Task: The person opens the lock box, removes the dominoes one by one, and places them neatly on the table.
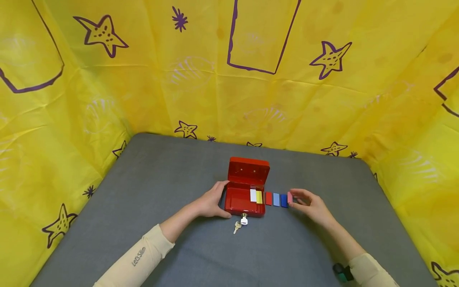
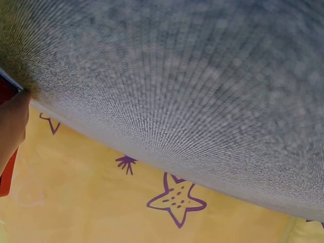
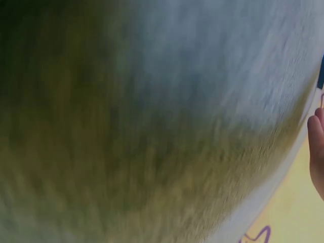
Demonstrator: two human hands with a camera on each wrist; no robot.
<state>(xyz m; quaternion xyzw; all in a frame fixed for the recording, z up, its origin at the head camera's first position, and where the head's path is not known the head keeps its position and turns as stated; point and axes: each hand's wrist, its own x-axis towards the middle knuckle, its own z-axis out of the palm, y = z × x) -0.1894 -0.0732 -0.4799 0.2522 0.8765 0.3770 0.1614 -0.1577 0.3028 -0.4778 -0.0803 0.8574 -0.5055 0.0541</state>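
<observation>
A red metal box [image 1: 244, 199] stands with its lid raised; a white block [image 1: 253, 195] and a yellow block [image 1: 259, 197] lie inside at the right. The left hand [image 1: 211, 202] holds the box's left side between thumb and fingers; in the left wrist view only part of that hand [image 2: 11, 124] shows. Right of the box are a red block [image 1: 268, 198], a light blue block [image 1: 276, 199] and a dark blue block [image 1: 284, 200] in a row. The right hand [image 1: 311, 206] pinches a pink block [image 1: 290, 197] at the row's right end.
A key [image 1: 244, 219] sits at the lock on the box's front, and a second key [image 1: 237, 227] hangs beside it. The grey table [image 1: 251, 255] is bordered by yellow cloth [image 1: 201, 91] with purple drawings. A dark band [image 1: 342, 273] is around the right wrist.
</observation>
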